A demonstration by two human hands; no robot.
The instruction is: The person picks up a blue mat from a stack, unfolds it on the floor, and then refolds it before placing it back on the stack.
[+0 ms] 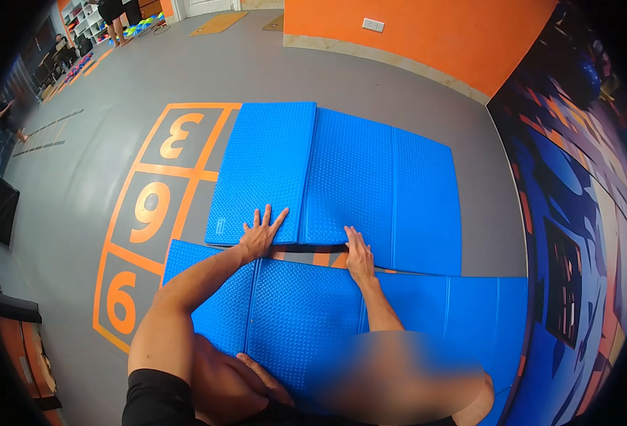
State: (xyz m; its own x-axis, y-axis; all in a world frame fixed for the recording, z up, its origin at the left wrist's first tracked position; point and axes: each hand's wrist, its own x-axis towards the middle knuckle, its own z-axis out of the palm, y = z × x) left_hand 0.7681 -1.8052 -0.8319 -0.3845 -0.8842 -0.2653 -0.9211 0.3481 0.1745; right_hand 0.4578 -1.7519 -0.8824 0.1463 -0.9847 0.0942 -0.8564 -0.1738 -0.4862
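Two blue folding foam mats lie on the floor in front of me, one beyond the other. My left hand (259,235) rests open, fingers spread, on the near edge of the far mat (349,163), close to its raised fold. At the same edge, further right, is my right hand (360,254), its fingers stretched out against the mat. Between the hands the edge bulges a little, with a dark gap under it. The near mat (306,305) lies under my bent legs. Whether my right thumb is beneath the edge is hidden.
Orange numbered squares (150,211) mark the grey floor at the left. An orange wall (399,50) stands ahead, and a mural wall (576,213) runs along the right. Far left, a person (115,25) stands near shelves. A blurred patch covers the lower middle.
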